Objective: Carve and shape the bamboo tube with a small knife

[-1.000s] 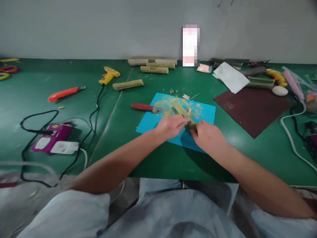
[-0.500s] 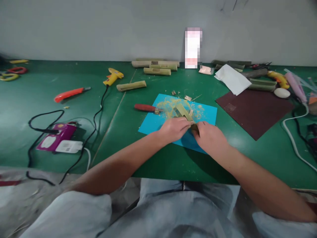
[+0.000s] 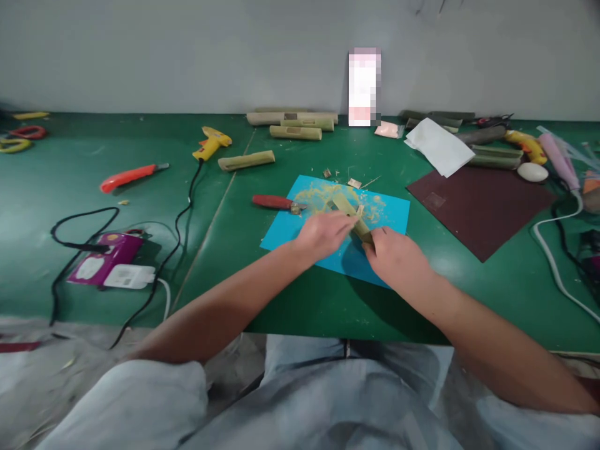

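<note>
A section of green bamboo (image 3: 347,207) slants over a blue sheet (image 3: 300,240). My right hand (image 3: 397,255) is closed around its near end. My left hand (image 3: 324,235) is closed too, its fingertips pinched together against the bamboo's upper side. What they pinch, if anything, is too small to make out. Pale shavings (image 3: 323,195) lie scattered on the blue sheet beyond my hands. A red-handled cutting tool (image 3: 274,202) rests on the sheet's left edge, its metal head on the blue.
Left are a yellow glue gun (image 3: 212,144), an orange utility knife (image 3: 129,178) and a purple power strip (image 3: 115,250) with cords. Bamboo pieces (image 3: 295,132) line the back near an upright phone (image 3: 364,87). Right are a dark brown sheet (image 3: 482,212) and white paper (image 3: 440,148).
My left hand has shifted a little left, away from my right hand, along the bamboo. More of the bamboo's near part now shows between my hands. My right hand stays at the near end.
</note>
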{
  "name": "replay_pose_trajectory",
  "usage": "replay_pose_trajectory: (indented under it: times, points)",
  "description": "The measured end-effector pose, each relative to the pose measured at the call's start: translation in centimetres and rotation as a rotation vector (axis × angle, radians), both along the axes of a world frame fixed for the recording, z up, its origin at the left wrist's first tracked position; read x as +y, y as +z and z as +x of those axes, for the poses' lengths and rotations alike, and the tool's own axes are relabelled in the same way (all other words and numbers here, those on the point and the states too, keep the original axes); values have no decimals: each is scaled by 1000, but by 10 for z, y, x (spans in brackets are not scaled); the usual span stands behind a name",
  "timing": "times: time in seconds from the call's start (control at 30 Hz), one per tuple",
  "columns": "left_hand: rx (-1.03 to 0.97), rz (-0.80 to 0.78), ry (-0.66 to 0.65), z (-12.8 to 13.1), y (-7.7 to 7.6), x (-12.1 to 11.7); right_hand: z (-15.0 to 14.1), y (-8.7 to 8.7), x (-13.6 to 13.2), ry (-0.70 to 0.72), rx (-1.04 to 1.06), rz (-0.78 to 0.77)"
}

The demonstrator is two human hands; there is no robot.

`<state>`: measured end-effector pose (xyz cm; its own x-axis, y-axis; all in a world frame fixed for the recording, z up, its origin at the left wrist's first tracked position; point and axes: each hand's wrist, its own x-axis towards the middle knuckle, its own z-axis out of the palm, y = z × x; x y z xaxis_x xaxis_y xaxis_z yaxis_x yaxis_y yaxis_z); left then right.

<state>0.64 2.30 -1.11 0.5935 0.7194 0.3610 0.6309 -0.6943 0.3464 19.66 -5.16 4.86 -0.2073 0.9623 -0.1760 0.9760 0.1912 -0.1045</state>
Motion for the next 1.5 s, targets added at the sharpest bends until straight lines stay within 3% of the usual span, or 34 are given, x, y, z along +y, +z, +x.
replay_pose_trajectory:
  times: [0.07, 0.2, 0.3, 0.43, 0.57, 0.7, 0.83, 0.97, 1.1, 1.23, 1.4, 1.5]
  points:
    - [8, -7, -36, 0, 0, -1, 0, 2, 0, 0, 1, -8]
    - [-53, -20, 36, -1, 0, 1, 0, 2, 0, -24, -5, -3]
    - [-43, -61, -34, 0, 0, 1, 1, 0, 0, -8, 1, 1]
    - [-36, -44, 65, 1, 2, 0, 1, -3, 0, -7, 3, 18]
    - [30, -40, -41, 2, 2, -5, 0, -2, 0, 6, 12, 10]
    - [-9, -8, 65, 1, 1, -4, 0, 0, 0, -17, 13, -8]
    - [14, -16, -76, 1, 1, -4, 1, -1, 1, 6, 28, -3]
    - [-48, -4, 45, 1, 1, -6, 2, -2, 1, -7, 38, 9]
    - [-1, -50, -83, -2, 2, -7, 1, -1, 0, 14, 39, -6]
    - [-82, -28, 84, -7, 3, 1, 0, -1, 0, -2, 35, 7]
    - [-28, -84, -54, -5, 1, -1, 0, -2, 0, 13, 33, -8]
    - [-90, -54, 82, -6, 0, 3, 0, -1, 0, 12, 23, 14]
